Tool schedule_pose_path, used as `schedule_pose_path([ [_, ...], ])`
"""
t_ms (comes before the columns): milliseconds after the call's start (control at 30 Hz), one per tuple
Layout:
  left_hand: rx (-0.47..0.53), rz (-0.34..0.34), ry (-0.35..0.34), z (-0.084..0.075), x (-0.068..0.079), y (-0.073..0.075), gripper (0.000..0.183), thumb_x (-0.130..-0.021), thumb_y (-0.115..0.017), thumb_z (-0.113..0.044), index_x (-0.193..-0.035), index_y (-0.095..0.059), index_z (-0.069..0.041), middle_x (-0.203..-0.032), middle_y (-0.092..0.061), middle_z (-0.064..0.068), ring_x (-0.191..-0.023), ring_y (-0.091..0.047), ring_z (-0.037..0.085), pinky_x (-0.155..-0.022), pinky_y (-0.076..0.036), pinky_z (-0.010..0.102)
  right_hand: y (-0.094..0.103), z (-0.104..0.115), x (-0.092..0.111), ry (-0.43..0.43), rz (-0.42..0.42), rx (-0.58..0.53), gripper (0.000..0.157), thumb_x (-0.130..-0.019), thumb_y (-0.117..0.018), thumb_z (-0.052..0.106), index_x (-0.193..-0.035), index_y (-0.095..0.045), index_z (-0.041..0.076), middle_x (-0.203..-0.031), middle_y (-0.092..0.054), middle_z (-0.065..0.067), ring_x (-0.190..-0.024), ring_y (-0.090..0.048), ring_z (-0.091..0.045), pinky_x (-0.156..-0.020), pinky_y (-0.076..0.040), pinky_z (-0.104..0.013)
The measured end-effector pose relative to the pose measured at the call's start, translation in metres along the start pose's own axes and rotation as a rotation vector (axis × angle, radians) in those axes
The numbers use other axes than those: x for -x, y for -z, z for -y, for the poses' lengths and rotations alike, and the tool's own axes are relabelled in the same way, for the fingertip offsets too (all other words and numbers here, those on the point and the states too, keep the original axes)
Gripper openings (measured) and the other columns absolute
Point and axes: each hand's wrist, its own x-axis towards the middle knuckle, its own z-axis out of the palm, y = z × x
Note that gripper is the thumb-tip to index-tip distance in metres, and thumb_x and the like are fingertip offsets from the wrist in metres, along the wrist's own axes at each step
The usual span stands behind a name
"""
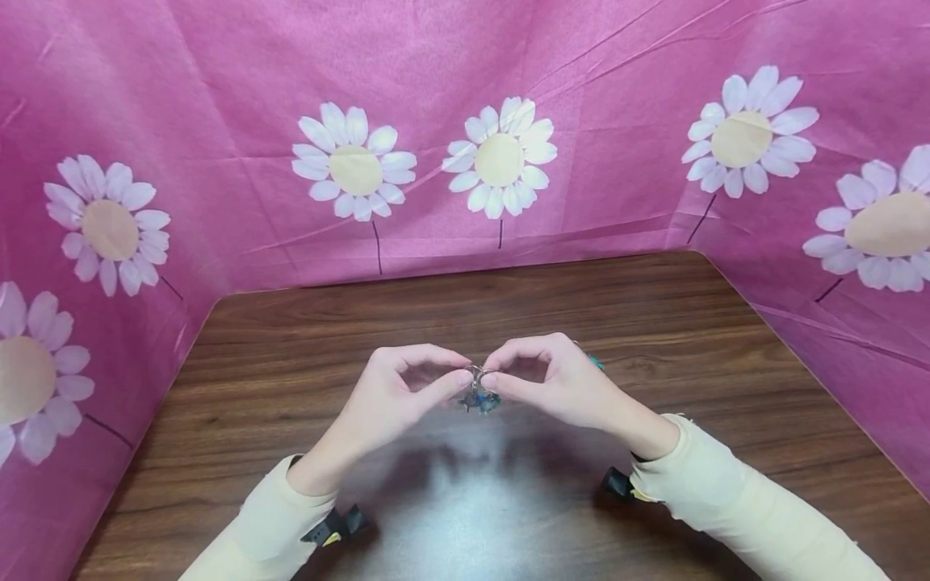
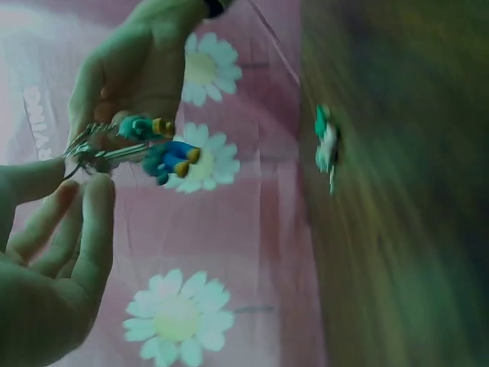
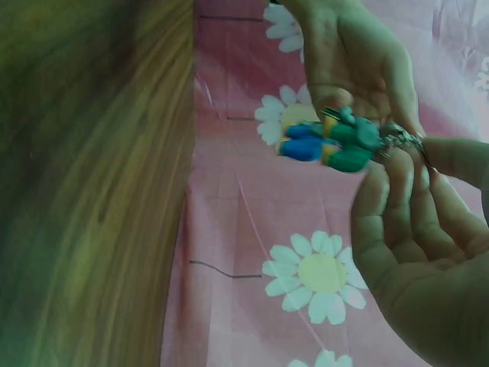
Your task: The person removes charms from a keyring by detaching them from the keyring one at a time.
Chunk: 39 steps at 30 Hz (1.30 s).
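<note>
Thumb and index finger of my left hand (image 1: 388, 399) pinch one side of a metal key ring (image 1: 475, 376). From the other side my right hand (image 1: 570, 387) pinches the ring in the same way, the fingertips of both hands close together. Small keychain figures (image 1: 481, 401) in blue and green hang below the ring, over the table. In the left wrist view, a figure with blue legs and yellow feet (image 2: 182, 157) dangles beside a teal one (image 2: 141, 127). The right wrist view shows a green figure (image 3: 350, 157) on a short chain (image 3: 401, 139).
Another small green and white trinket (image 2: 326, 141) lies on the wooden table (image 1: 305, 323), mostly behind the right hand in the head view. Pink cloth (image 1: 240, 145) printed with daisies walls the back and both sides. A black wrist device (image 1: 337, 526) hangs under the left sleeve.
</note>
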Motion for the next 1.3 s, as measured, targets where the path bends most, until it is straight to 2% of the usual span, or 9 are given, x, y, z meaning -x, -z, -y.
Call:
schedule_pose_path([
  [167,-0.191,0.027,-0.138,-0.002,-0.001,0.005,0.01,-0.092,-0.077,-0.013,-0.102,-0.08,-0.015,-0.086,-0.075,-0.007,-0.07,-0.069,0.014,-0.056,-0.059,0.032,0.002,-0.001,-0.003,-0.007,0.037,0.056,0.008,-0.095,-0.074,0.013,-0.1,-0.077,0.018,-0.092,-0.075,-0.001,-0.089,-0.07,-0.021,-0.081,-0.06,-0.034],
  [233,-0.147,0.029,-0.094,-0.003,-0.001,0.004,0.009,-0.092,-0.077,-0.012,-0.1,-0.079,-0.014,-0.084,-0.075,-0.005,-0.07,-0.07,0.015,-0.058,-0.061,0.034,0.001,-0.002,-0.004,0.007,0.012,0.057,0.008,-0.095,-0.074,0.013,-0.101,-0.077,0.018,-0.091,-0.075,0.0,-0.086,-0.07,-0.022,-0.079,-0.06,-0.035],
  [367,0.067,-0.014,0.022,-0.002,-0.002,0.0,0.009,-0.092,-0.075,-0.004,-0.101,-0.076,-0.002,-0.087,-0.076,0.008,-0.072,-0.074,0.026,-0.066,-0.063,0.043,-0.004,-0.006,-0.005,0.064,-0.097,0.055,0.01,-0.093,-0.075,0.009,-0.101,-0.077,0.015,-0.088,-0.074,0.001,-0.078,-0.069,-0.021,-0.069,-0.06,-0.032],
  [467,0.19,-0.066,0.052,-0.001,-0.002,-0.003,0.011,-0.091,-0.073,0.002,-0.101,-0.073,0.007,-0.09,-0.075,0.018,-0.073,-0.074,0.027,-0.07,-0.063,0.044,-0.008,-0.01,-0.006,0.096,-0.162,0.058,0.011,-0.092,-0.076,0.007,-0.1,-0.076,0.013,-0.085,-0.073,0.001,-0.075,-0.067,-0.02,-0.064,-0.059,-0.031],
  [733,0.288,-0.143,0.112,0.005,-0.003,-0.009,0.018,-0.091,-0.074,0.0,-0.104,-0.072,0.011,-0.094,-0.075,0.021,-0.079,-0.075,0.03,-0.075,-0.062,0.047,-0.013,-0.019,-0.007,0.062,-0.139,-0.049,0.009,-0.093,-0.072,0.0,-0.1,-0.074,0.004,-0.084,-0.071,-0.008,-0.07,-0.067,-0.023,-0.062,-0.062,-0.038],
  [900,0.145,-0.067,0.119,0.007,-0.002,-0.007,0.014,-0.092,-0.075,-0.005,-0.103,-0.076,0.003,-0.095,-0.077,0.013,-0.083,-0.076,0.026,-0.076,-0.063,0.044,-0.006,-0.019,-0.007,0.07,-0.108,-0.01,0.009,-0.092,-0.073,0.001,-0.099,-0.075,0.007,-0.083,-0.072,-0.007,-0.069,-0.066,-0.022,-0.06,-0.06,-0.033],
  [1067,-0.076,-0.031,0.048,0.005,-0.002,-0.001,0.017,-0.092,-0.078,-0.015,-0.108,-0.079,-0.01,-0.096,-0.077,-0.003,-0.076,-0.074,0.024,-0.065,-0.062,0.037,0.003,-0.013,-0.009,0.051,-0.026,0.057,0.008,-0.091,-0.075,0.005,-0.098,-0.076,0.01,-0.082,-0.072,-0.002,-0.068,-0.064,-0.017,-0.058,-0.054,-0.026],
  [1167,-0.125,0.018,0.032,0.001,-0.003,0.001,0.016,-0.092,-0.077,-0.015,-0.107,-0.079,-0.013,-0.093,-0.076,-0.005,-0.073,-0.072,0.027,-0.062,-0.061,0.034,0.005,-0.011,-0.009,0.046,0.014,0.081,0.007,-0.092,-0.076,0.007,-0.098,-0.076,0.011,-0.082,-0.072,0.0,-0.07,-0.064,-0.017,-0.059,-0.056,-0.027],
  [1300,-0.139,0.106,0.099,-0.002,-0.004,0.003,0.01,-0.092,-0.076,-0.014,-0.102,-0.077,-0.012,-0.087,-0.076,-0.003,-0.075,-0.073,0.022,-0.063,-0.06,0.03,0.004,-0.013,-0.008,0.059,0.015,0.096,0.008,-0.092,-0.076,0.008,-0.097,-0.077,0.014,-0.081,-0.072,0.001,-0.069,-0.065,-0.016,-0.06,-0.057,-0.028],
])
